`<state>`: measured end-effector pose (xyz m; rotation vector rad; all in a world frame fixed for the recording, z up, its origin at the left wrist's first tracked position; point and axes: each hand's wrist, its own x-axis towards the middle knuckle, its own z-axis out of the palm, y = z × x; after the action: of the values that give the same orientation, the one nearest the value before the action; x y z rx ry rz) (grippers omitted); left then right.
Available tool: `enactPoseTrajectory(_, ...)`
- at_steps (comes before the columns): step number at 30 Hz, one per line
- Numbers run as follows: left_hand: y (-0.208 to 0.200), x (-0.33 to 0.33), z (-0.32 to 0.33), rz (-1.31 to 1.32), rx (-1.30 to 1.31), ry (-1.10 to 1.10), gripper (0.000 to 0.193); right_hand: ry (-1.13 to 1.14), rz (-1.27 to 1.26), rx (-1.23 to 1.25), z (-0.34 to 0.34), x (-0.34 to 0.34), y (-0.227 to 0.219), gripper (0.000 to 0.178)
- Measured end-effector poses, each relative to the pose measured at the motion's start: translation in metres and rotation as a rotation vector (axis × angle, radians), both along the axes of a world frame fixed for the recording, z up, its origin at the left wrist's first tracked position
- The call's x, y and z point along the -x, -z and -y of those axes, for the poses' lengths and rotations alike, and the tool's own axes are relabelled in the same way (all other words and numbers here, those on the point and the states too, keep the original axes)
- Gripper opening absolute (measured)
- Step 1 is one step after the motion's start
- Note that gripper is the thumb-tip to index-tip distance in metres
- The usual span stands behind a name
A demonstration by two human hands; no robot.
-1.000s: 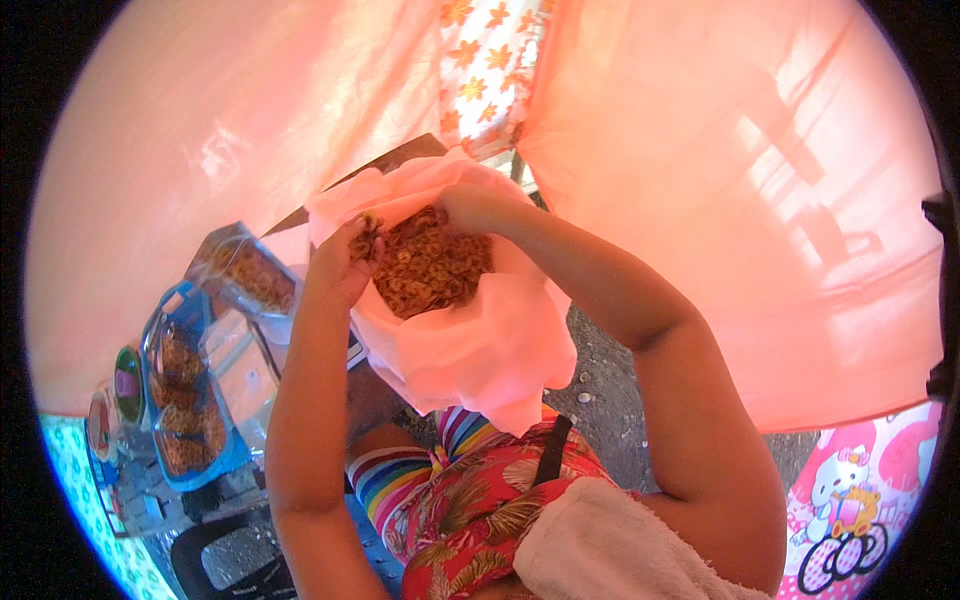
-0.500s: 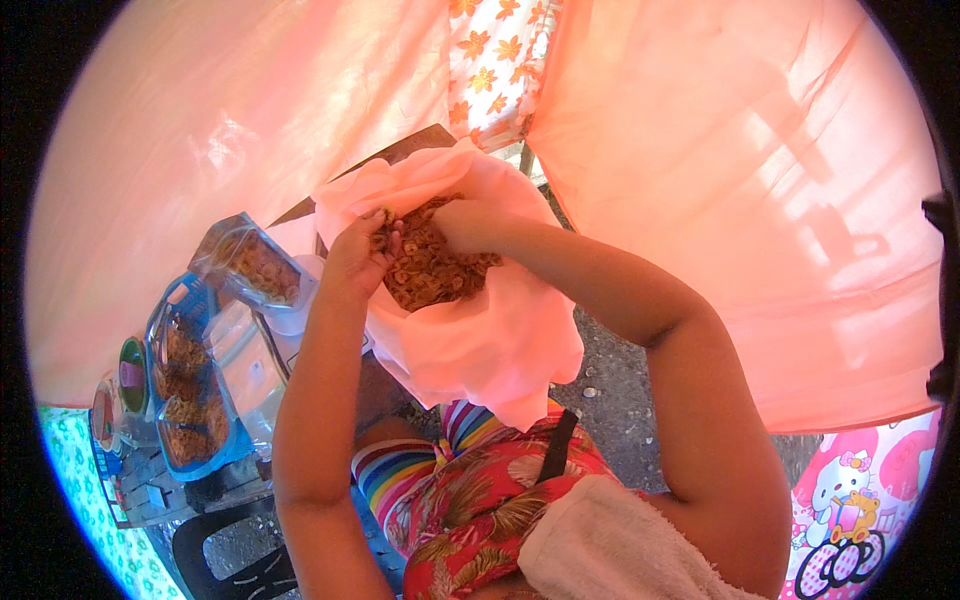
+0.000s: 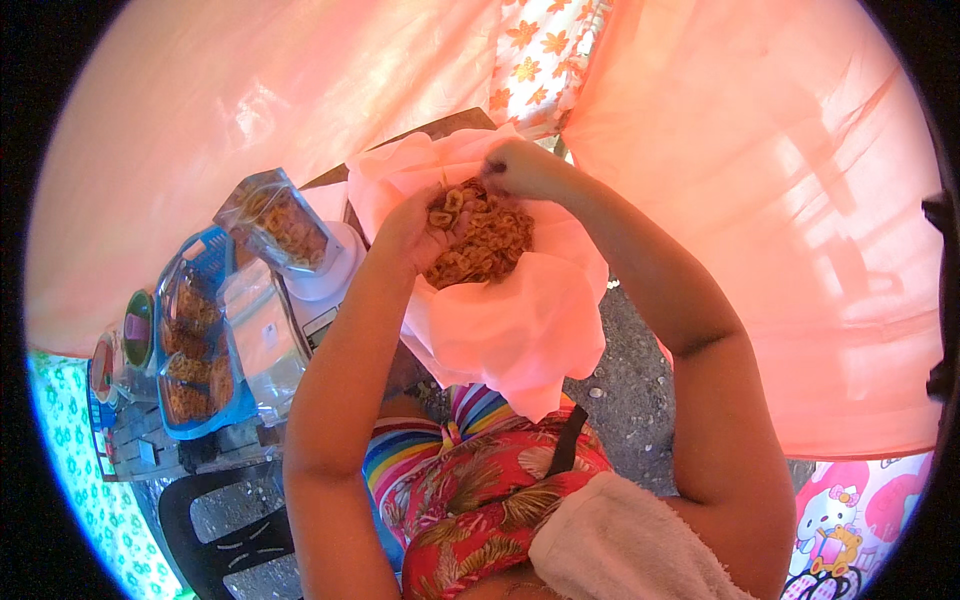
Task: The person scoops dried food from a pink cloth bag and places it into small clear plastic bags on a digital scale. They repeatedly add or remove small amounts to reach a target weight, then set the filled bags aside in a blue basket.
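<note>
At centre, rough, curled brown chips (image 3: 492, 243) sit in a smooth, matt pink sheet (image 3: 510, 322); left, a glossy clear plastic pouch (image 3: 283, 228); lower centre, a fluffy white cloth towel (image 3: 625, 545).

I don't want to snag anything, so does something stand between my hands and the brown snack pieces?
Nothing visible does. The left hand touches the snack pieces along their left edge; the right hand is at their far edge. The pink sheet surrounds the pieces without visibly coming between.
</note>
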<state>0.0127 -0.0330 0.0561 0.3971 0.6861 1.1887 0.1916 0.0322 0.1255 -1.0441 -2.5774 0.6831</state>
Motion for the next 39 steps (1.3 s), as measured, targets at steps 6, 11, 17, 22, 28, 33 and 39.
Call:
enactPoseTrajectory(6, -0.009, 0.011, 0.011, -0.080, 0.028, -0.066, 0.016, 0.224, -0.494, 0.180, 0.033, -0.001, 0.042, 0.030)
enactPoseTrajectory(11, -0.010, 0.017, 0.014, -0.147, 0.035, -0.101, 0.015, 0.131, 0.099, -0.466, 0.003, -0.011, 0.042, 0.034)
enactPoseTrajectory(17, -0.015, 0.023, 0.012, -0.204, -0.011, -0.158, 0.015, 0.210, 0.259, -0.142, -0.009, 0.004, 0.030, 0.035)
enactPoseTrajectory(22, -0.019, 0.023, 0.010, -0.453, -0.088, -0.166, 0.014, 0.012, -0.546, 0.074, 0.044, 0.016, 0.021, 0.017)
enactPoseTrajectory(28, -0.016, 0.022, -0.004, -1.531, -0.411, 0.003, 0.015, 0.088, 0.242, -0.195, 0.006, 0.011, 0.007, 0.013)
enactPoseTrajectory(33, 0.031, 0.008, -0.019, -1.793, -0.423, -0.160, 0.031, 0.006, 0.189, -0.297, 0.006, -0.001, 0.008, 0.013)
enactPoseTrajectory(39, 0.058, 0.014, -0.037, -1.716, -0.387, -0.109, 0.044, 0.331, -0.459, 0.696, 0.062, 0.001, 0.008, 0.017)
